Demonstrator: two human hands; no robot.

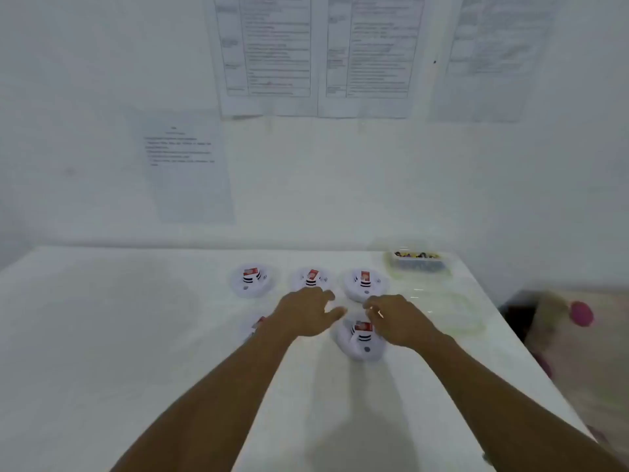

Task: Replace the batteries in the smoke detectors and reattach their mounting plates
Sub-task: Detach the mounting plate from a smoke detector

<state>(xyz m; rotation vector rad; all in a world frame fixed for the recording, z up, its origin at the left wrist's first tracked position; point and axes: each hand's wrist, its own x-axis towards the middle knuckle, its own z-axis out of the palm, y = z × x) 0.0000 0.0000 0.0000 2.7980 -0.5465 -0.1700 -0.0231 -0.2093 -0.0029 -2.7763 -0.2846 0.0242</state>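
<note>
Smoke detectors (365,283) blurred, one behind left hand (303,315)

surface: white table (102,335) | far row: 3 smoke detectors (252,280) | nearer: 2 more | far-right corner: clear tub (418,265)

Your hands: left hand (306,313) spread, right hand (400,320) blurred, both above the table (102,335).
Between your wrists: one smoke detector (360,340).
Behind: three more detectors (311,278) in a row.
</note>
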